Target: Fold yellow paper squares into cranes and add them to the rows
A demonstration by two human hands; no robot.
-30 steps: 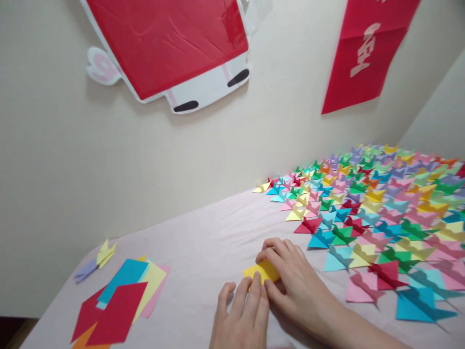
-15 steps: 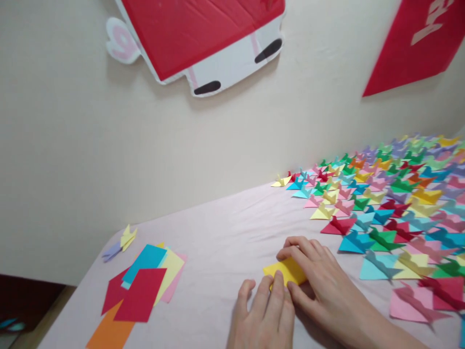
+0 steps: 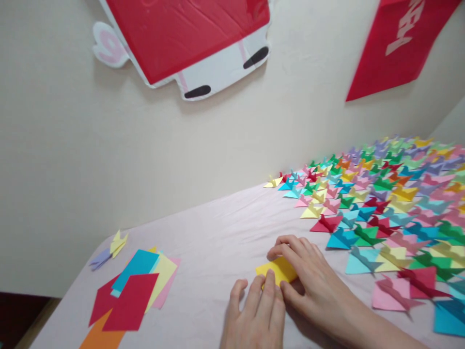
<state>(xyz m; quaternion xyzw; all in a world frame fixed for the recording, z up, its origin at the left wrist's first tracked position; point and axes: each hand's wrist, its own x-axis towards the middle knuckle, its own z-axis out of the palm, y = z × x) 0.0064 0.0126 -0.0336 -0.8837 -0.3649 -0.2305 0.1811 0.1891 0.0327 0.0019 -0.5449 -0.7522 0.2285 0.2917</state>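
Note:
A small folded piece of yellow origami paper (image 3: 278, 269) lies on the pale cloth between my hands. My left hand (image 3: 256, 312) comes in from below, with its middle fingertips pressing the near edge of the paper and its outer finger bent to the side; its thumb is hidden. My right hand (image 3: 312, 278) grips the paper's right end, thumb at the near side and fingers curled over the far side. The hands almost touch at the near edge. Part of the paper is covered by the fingers.
Loose coloured paper sheets (image 3: 132, 300) overlap at the left. Behind them lie yellow (image 3: 118, 244) and lilac (image 3: 100, 259) folded pieces. Rows of folded paper cranes (image 3: 378, 208) fill the right side. A wall (image 3: 203, 150) with red decorations (image 3: 196, 39) rises behind the cloth-covered surface (image 3: 218, 218).
The view has turned slightly right, so the scene sits further left and more cranes show. Both hands keep nearly the same hold on the yellow paper.

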